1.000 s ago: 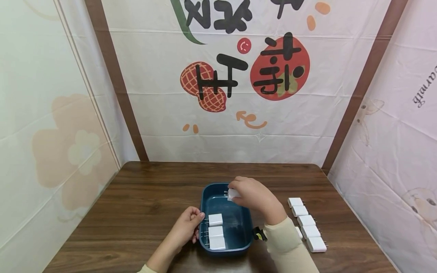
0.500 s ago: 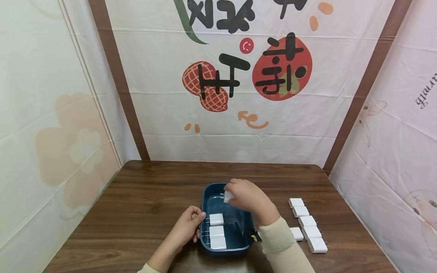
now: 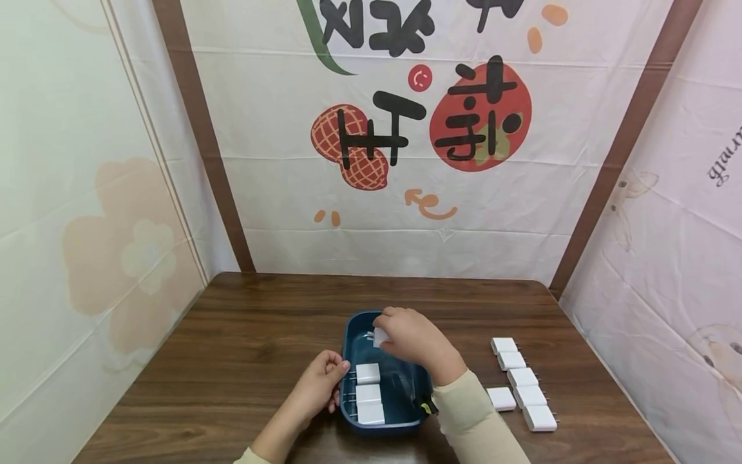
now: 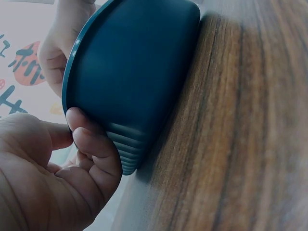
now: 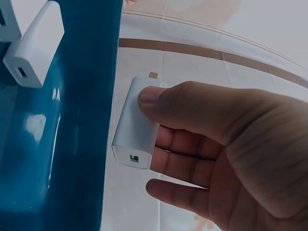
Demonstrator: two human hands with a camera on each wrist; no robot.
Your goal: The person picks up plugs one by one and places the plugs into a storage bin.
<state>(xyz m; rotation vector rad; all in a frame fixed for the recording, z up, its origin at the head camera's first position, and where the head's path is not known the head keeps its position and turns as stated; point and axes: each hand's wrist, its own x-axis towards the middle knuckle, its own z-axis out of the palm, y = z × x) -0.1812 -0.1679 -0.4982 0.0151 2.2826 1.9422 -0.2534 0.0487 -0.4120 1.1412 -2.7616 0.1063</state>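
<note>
A white USB charger (image 5: 134, 125) is pinched between the thumb and fingers of my right hand (image 3: 413, 336), over the far end of a dark teal plastic bin (image 3: 400, 426). Its prongs point left in the head view, and its USB port shows in the right wrist view. My left hand (image 3: 317, 385) grips the bin's left rim, thumb on top and fingers curled against the outer wall (image 4: 134, 67). Three more chargers (image 3: 368, 373) lie in a column along the bin's left side, prongs toward the left wall.
Right of the bin, several white chargers (image 3: 523, 377) form a slanting row on the wooden table (image 3: 261, 328). One loose charger (image 3: 501, 399) lies just left of that row. A small black and yellow item (image 3: 429, 406) shows by my right sleeve. Printed cloth hangs behind the table.
My right hand has moved left and slightly nearer with the charger, farther over the bin. The loose charger beside the row has come out from behind my sleeve. My left hand keeps its grip.
</note>
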